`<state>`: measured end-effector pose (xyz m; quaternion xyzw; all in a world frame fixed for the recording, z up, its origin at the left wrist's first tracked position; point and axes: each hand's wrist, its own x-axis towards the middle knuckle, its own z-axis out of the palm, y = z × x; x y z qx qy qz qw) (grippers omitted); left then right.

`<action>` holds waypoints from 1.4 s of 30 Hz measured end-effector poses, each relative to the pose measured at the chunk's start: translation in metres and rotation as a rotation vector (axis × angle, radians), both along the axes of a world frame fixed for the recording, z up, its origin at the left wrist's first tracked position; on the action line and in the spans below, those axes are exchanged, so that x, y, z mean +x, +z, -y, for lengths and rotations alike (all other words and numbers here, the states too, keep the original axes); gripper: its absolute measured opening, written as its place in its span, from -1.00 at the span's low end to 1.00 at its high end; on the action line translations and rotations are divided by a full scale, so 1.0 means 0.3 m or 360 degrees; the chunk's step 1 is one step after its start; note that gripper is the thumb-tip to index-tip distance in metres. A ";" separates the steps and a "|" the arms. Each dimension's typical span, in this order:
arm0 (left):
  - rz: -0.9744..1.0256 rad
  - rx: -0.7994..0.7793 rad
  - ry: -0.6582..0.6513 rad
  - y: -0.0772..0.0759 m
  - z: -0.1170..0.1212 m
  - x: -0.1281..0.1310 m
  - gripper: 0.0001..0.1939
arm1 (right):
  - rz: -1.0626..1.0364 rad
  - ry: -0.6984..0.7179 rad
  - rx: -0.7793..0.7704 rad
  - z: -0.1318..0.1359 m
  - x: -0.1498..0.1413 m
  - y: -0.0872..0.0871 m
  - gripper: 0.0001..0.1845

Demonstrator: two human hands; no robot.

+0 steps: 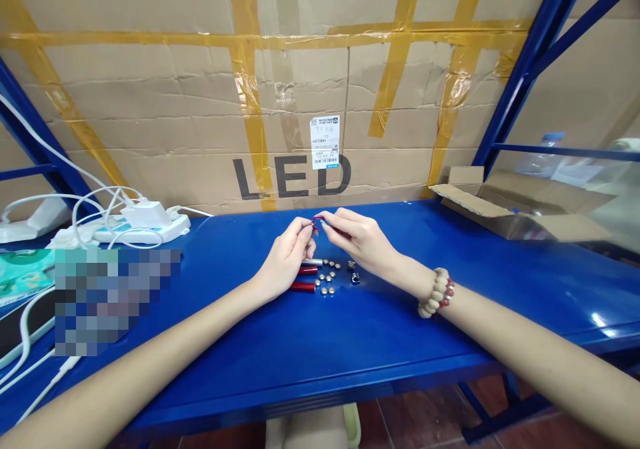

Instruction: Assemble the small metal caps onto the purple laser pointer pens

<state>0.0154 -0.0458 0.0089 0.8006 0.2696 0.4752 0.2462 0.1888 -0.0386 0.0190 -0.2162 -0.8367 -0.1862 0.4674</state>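
Both of my hands meet over the blue table (260,362), close to its far edge. The thumb and index finger of my left hand (286,257) pinch a small dark piece with a thin purple loop (317,219), and the fingertips of my right hand (361,239) close on the loop's other side, so the piece sits between my two hands, held above the tabletop. It is too small for me to tell more about it. Beside and partly behind my left hand lie a silver tube (314,262) and two red tubes (304,287), their near ends hidden by my hand. Just right of the tubes, small round metal discs (332,291) lie in loose groups, and beyond them are two small dark shiny parts (355,279), set apart from each other. A beaded bracelet (435,293) circles my right wrist. Off to the left, a white power strip (173,230) with plugs and cables rests on the table; to the right is an open cardboard box (520,225). A large taped cardboard sheet (190,122) printed with "LED" stands behind the table.
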 end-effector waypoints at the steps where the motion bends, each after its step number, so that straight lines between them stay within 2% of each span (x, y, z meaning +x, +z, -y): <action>1: -0.0005 0.0023 0.0033 0.003 -0.004 -0.004 -0.73 | -0.0005 -0.0001 -0.0026 -0.001 0.001 -0.001 -0.67; 3: -0.0046 0.0075 0.0122 0.015 -0.019 -0.015 -0.73 | 0.0036 -0.0087 -0.0108 -0.003 0.008 0.000 -0.65; 7: -0.0218 0.0148 0.0377 0.041 -0.063 -0.049 -0.76 | 0.0227 -0.0432 -0.0383 -0.015 0.026 0.002 -0.61; 9: -0.0283 0.0123 0.0442 0.043 -0.078 -0.060 -0.78 | 0.0278 -0.0503 -0.0507 -0.023 0.030 -0.001 -0.65; 13: -0.0377 0.0105 0.0359 0.034 -0.074 -0.056 -0.77 | 0.0235 -0.0385 -0.0611 -0.028 0.024 -0.007 -0.69; 16: -0.0374 0.0108 0.0296 0.031 -0.057 -0.046 -0.76 | 0.0117 -0.0289 -0.0643 -0.021 0.016 -0.008 -0.64; 19: -0.0290 0.0070 0.0211 0.033 -0.047 -0.043 -0.75 | 0.0062 -0.0097 -0.0668 -0.016 0.008 -0.008 -0.58; 22: -0.0244 0.0045 0.0144 0.033 -0.042 -0.041 -0.75 | -0.0007 0.0056 -0.0687 -0.011 0.000 -0.007 -0.64; 27: -0.0212 0.0081 0.0100 0.032 -0.032 -0.033 -0.75 | -0.0177 0.0083 -0.0640 0.003 -0.012 -0.001 -0.58; 36: -0.0224 0.0112 0.0046 0.041 -0.020 -0.030 -0.73 | -0.0314 0.0147 -0.0323 0.029 -0.019 0.019 -0.80; 39: -0.0266 0.0111 0.0034 0.036 -0.024 -0.029 -0.76 | -0.0339 0.0183 -0.0336 0.025 -0.014 0.022 -0.85; 42: -0.0302 0.0125 0.0016 0.033 -0.024 -0.029 -0.78 | -0.0414 0.0237 -0.0469 0.016 -0.004 0.024 -0.86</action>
